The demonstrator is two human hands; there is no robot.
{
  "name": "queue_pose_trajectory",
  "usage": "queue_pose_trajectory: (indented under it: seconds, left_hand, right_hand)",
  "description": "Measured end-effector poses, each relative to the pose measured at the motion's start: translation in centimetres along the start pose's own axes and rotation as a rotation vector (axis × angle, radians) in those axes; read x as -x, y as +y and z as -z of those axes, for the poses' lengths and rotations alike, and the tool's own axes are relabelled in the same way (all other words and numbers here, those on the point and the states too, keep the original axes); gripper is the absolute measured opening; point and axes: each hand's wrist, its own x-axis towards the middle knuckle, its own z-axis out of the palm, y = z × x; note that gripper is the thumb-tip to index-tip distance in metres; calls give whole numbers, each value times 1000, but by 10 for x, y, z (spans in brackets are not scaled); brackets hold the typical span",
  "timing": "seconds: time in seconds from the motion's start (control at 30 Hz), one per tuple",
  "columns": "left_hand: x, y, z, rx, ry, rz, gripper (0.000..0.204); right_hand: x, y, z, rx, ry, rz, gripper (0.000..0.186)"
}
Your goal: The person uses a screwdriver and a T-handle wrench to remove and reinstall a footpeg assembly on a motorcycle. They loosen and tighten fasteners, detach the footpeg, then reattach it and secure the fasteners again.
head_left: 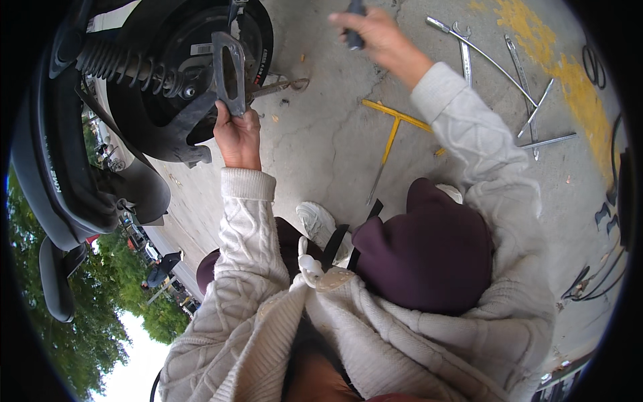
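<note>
Gripping black bracket (230, 74), left hand (238, 137)

dark tool (355, 27) cut off, wheel (181, 60) cropped

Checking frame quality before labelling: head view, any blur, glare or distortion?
Head view: strong fisheye, black corners, wrenches bend near the rim. Even daylight, no hard shadows; sky at lower left blown out. Right hand slightly soft at the top edge; left hand on the black bracket is sharp.
</note>
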Motion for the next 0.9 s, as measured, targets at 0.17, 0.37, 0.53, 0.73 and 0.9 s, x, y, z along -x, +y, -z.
queue_pose_trajectory:
  seconds: [0.17,0.37,0.53,0.73,0.9]
  left_hand:
    - [-4,8,12,26,-126,74,31]
    - [-4,12,15,34,-84,94,31]
    - [1,9,1,0,1,48,31]
    - [5,5,-17,-24,206,-5,31]
    - [5,8,-9,-10,-19,34,31]
  right_hand:
    - [37,39,-134,-526,-204,-361,17]
    - [32,49,-178,-352,-70,-179,19]
    - [34,51,-196,-432,93,-168,14]
    - [33,49,-201,-514,118,-206,12]
    - [32,52,-196,-501,34,-193,12]
